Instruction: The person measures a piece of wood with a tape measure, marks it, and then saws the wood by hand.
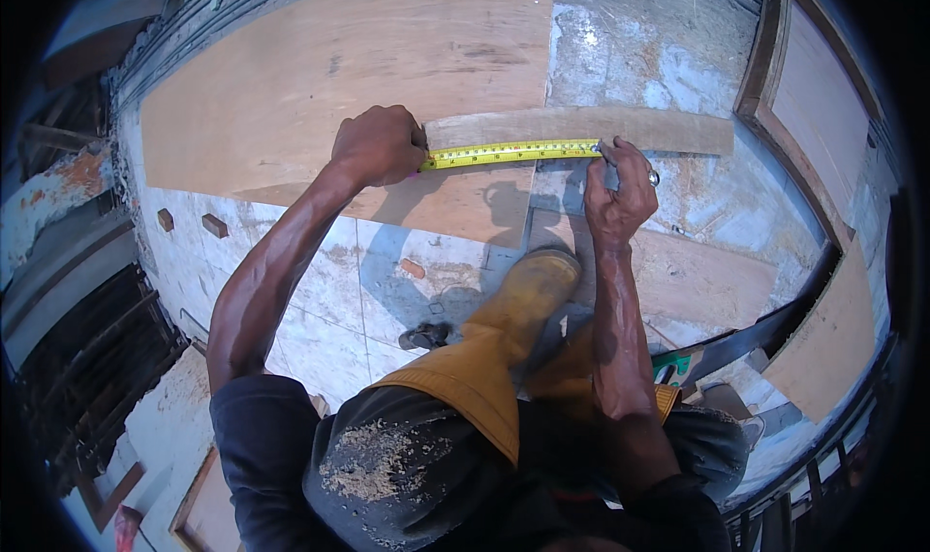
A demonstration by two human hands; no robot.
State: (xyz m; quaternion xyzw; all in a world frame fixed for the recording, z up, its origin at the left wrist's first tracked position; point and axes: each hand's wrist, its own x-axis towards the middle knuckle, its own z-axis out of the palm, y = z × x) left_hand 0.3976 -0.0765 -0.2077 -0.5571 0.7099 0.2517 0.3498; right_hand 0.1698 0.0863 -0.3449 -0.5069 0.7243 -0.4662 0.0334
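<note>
Between my two hands stretches a yellow tape measure (513, 153), its blade drawn out over a narrow plywood strip (668, 126). My left hand (380, 147) is closed around the body end of the tape, which the fingers mostly hide. At the blade's other end, the fingers of my right hand (620, 189) pinch the tip; a ring shows on one finger. The strip lies partly on a large plywood sheet (339, 58) and sticks out past its right edge.
Two small wood blocks (214, 226) lie on the tiled floor to the left. My yellow boot (542, 276) stands by the sheet's near edge. Another plywood piece (707, 271) lies to the right, near a framed panel (823, 97). A green-handled tool (670, 366) is beside my right leg.
</note>
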